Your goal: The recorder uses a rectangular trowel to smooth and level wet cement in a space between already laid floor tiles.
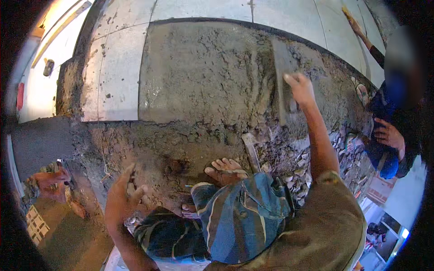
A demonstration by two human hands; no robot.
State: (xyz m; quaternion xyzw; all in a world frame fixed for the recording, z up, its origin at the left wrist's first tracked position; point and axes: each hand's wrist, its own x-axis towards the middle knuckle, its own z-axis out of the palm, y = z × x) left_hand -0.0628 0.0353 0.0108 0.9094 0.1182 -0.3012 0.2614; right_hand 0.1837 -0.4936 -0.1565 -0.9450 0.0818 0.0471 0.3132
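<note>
My right hand (300,90) is closed at the edge of a long grey straightedge (279,67), which lies across the wet mortar bed (203,67). The mortar is fairly smooth on the left and rough and lumpy near the bar. My left hand (121,195) hovers low at the left with its fingers apart, holding nothing, over the brown soil. Between my bare feet and the mortar, a flat pale bar-shaped tool (251,151) rests on the dirt.
Large pale tiles (118,77) border the mortar on the left and far side. Another person (391,117) crouches at the right, one arm stretched over the tiles. Broken rubble (300,171) lies near my right knee. At the lower left is a reddish-brown object (49,180).
</note>
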